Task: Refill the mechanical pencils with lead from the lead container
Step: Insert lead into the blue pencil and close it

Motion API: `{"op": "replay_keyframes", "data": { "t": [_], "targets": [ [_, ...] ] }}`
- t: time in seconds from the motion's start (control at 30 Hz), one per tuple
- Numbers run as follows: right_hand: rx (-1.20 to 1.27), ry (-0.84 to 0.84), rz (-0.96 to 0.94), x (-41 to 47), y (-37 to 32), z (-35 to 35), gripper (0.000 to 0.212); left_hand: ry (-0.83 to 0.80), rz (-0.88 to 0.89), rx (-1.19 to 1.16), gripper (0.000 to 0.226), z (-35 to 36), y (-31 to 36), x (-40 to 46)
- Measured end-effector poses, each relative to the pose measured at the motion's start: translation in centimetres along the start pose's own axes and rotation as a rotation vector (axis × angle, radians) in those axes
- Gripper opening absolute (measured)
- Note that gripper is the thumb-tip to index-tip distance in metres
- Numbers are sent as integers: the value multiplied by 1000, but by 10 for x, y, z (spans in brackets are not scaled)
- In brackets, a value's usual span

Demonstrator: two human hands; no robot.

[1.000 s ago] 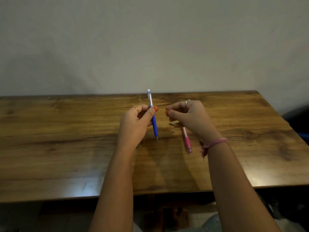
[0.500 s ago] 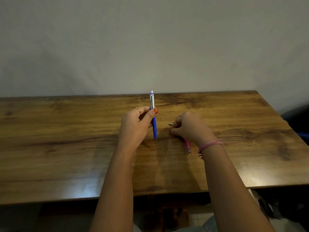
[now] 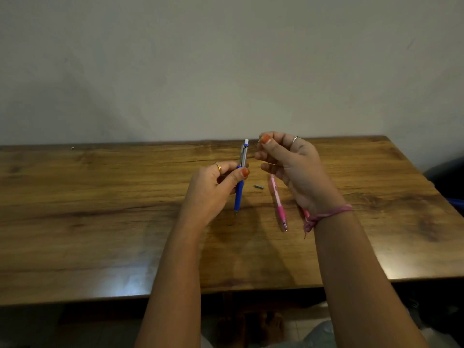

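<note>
The left hand (image 3: 213,189) is gripping the blue mechanical pencil (image 3: 239,189) around its middle, thumb pressing it against the curled fingers (image 3: 227,168), and is holding it nearly upright above the wooden surface (image 3: 100,222), white eraser end up and tip pointing down. The right hand (image 3: 293,167) is hovering just beside the pencil's top, raised off the surface, with its thumb and forefinger drawn together as if pinching something very thin; whether a lead is actually sitting between them is too fine to tell, though a faint dark line is showing near the fingertips. The other fingers of that hand are curling loosely inward. The pink mechanical pencil (image 3: 278,202) is lying flat on the surface beneath and slightly left of the right wrist, tip pointing toward the person. A small grey metal piece (image 3: 259,187) is lying on the surface between the two pencils, touching neither. A pink thread band (image 3: 326,214) is circling the right wrist, and each hand is wearing a ring.
</note>
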State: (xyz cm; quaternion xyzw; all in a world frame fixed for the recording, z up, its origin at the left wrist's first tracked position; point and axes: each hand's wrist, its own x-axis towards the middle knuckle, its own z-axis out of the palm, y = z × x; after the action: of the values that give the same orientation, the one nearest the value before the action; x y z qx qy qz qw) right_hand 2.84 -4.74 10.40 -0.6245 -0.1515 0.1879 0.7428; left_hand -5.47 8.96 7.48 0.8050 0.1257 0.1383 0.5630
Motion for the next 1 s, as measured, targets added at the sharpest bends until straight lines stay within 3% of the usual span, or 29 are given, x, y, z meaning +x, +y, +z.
{"op": "replay_keyframes", "data": {
  "t": [0.17,0.4,1.0],
  "targets": [
    [136,-11,33,-1,-2,0,12,-22,8,28,23,1,1,-1],
    [67,10,35,0,2,1,10,-40,22,71,15,2,3,-3],
    [61,21,84,2,6,0,9,-39,25,133,27,3,11,-6]
  ]
}}
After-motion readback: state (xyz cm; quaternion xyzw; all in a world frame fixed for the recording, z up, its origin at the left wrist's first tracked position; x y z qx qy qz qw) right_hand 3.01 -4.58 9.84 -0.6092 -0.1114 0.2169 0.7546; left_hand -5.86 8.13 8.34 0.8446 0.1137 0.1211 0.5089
